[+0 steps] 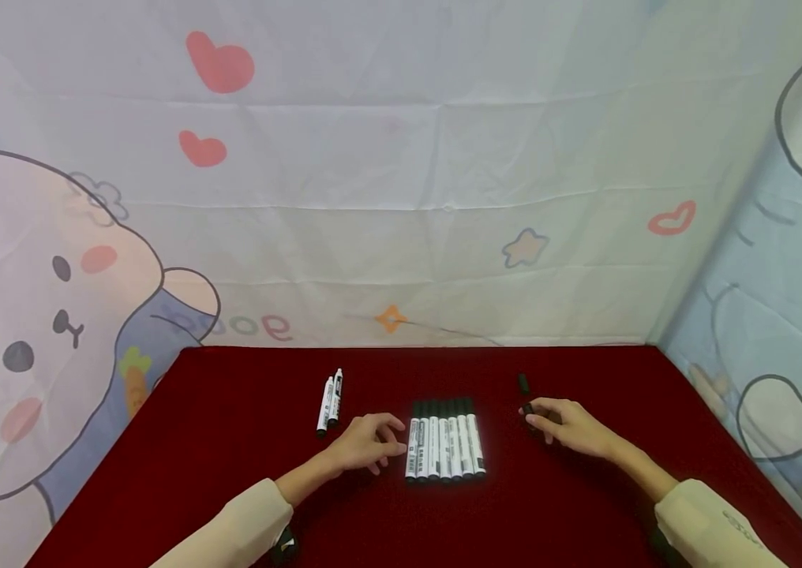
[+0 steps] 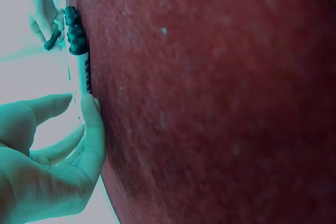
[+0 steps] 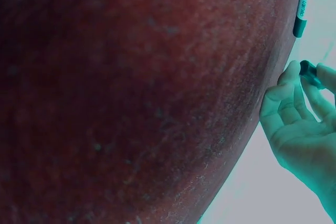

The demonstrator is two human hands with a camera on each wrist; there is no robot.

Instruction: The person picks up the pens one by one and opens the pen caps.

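Several white markers [image 1: 444, 446] with black caps lie side by side in a row on the red cloth [image 1: 245, 465]. My left hand [image 1: 367, 443] is at the row's left side, fingers loosely bent, fingertips right by the outermost marker [image 2: 83, 72]. To the right of the row, my right hand [image 1: 571, 426] pinches a small black marker cap [image 3: 311, 74] between thumb and finger. Another black cap [image 1: 523, 384] lies on the cloth just beyond that hand. Two markers without caps [image 1: 330, 402] lie together beyond my left hand, white ends pointing away.
A pale printed curtain [image 1: 444, 173] with hearts and cartoon animals hangs behind the table's far edge and along the sides. A dark object [image 1: 285, 544] shows partly beside the left sleeve [image 1: 252, 517], near the bottom of the head view.
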